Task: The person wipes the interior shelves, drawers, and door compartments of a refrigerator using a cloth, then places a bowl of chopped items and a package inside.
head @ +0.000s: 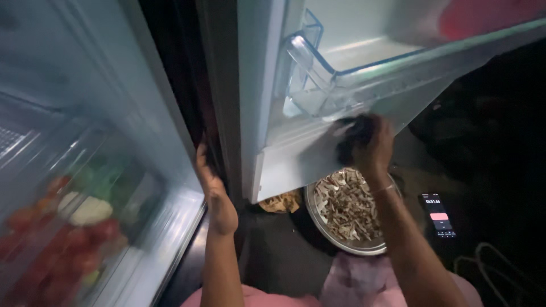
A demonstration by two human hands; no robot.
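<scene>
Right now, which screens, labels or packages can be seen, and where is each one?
Phone: lies flat on the dark floor at right, beside the round metal tray; a dark lit rectangle with white marks on top and a pink bar in the middle.
No labels or packages can be made out.

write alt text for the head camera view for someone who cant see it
Seen from above, a person's right hand grips the bottom edge of an open fridge door while the left hand rests on the fridge's front edge. Below, on the dark floor, are a round metal plate of pale chopped pieces and a lit phone. A blurred drawer of red and green produce shows at left.
</scene>
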